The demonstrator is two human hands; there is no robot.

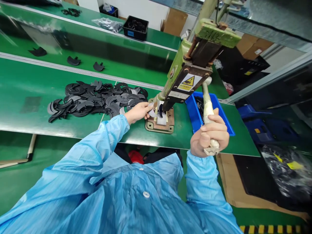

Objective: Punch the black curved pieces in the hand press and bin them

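The person's left hand (137, 112) pinches one side of a grey piece (152, 112) at the press base (159, 127), just beside the ram (167, 105). The piece looks light, thin and fairly stiff, perhaps slick, so the edge away from the ram seems the best hold; its far end is hard to make out. The right hand (210, 135) is wrapped around the lever (207, 107).

Glossy light-blue smock (126, 208), creased; long matching sleeves (85, 154), snug cuffs (123, 123); round white buttons (146, 194) down front.
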